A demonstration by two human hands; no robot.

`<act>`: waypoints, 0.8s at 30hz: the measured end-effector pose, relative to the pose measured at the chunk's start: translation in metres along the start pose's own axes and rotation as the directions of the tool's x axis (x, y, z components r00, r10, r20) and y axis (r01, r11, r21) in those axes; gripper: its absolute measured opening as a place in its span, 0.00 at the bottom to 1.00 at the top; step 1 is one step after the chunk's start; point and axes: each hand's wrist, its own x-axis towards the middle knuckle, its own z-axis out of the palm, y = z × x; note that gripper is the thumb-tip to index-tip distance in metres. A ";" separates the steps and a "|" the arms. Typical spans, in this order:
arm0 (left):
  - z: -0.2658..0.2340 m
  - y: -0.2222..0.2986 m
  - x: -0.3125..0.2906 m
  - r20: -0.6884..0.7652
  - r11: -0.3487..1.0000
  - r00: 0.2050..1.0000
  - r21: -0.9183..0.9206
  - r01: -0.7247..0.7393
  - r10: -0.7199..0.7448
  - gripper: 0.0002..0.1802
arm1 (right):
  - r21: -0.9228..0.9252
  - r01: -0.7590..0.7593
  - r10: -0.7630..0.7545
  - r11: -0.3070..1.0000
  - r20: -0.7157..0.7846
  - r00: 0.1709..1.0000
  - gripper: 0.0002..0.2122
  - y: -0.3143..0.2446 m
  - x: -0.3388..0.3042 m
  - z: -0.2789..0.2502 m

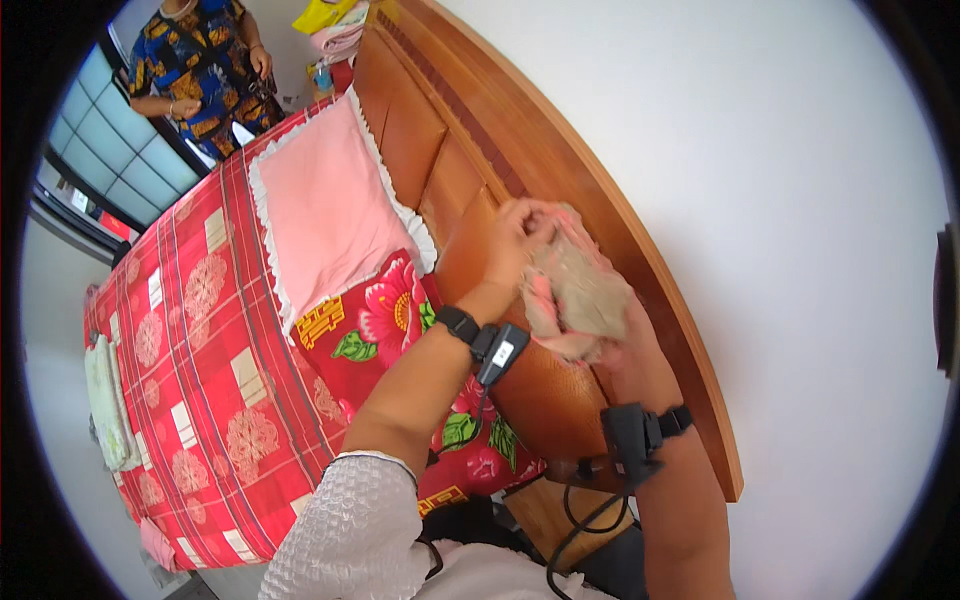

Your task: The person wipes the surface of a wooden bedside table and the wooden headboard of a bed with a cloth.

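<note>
A crumpled beige and pink cloth (585, 290) is held up between my two hands, in front of the bed's brown padded headboard (545, 390). My left hand (520, 238) is closed on the cloth's upper left edge with its fingers curled. From below right, my right hand (622, 355) holds the same cloth; folds cover most of its fingers. Each wrist wears a black strap with a small box, and a dark cable hangs from the right one.
A pink frilled pillow (325, 200) and a red flowered pillow (385, 325) lie on the red patterned bed (200, 370). The headboard's wooden top rail (640, 260) runs along a white wall (800, 250). Beyond the bed stands another person (205, 75). A wooden stool-like piece (560, 515) is below me.
</note>
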 end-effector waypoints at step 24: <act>0.005 0.095 0.006 0.350 0.915 0.886 0.155 -0.374 0.303 0.11 | 0.476 -0.202 0.153 0.856 0.139 0.978 0.24 0.003 -0.075 0.007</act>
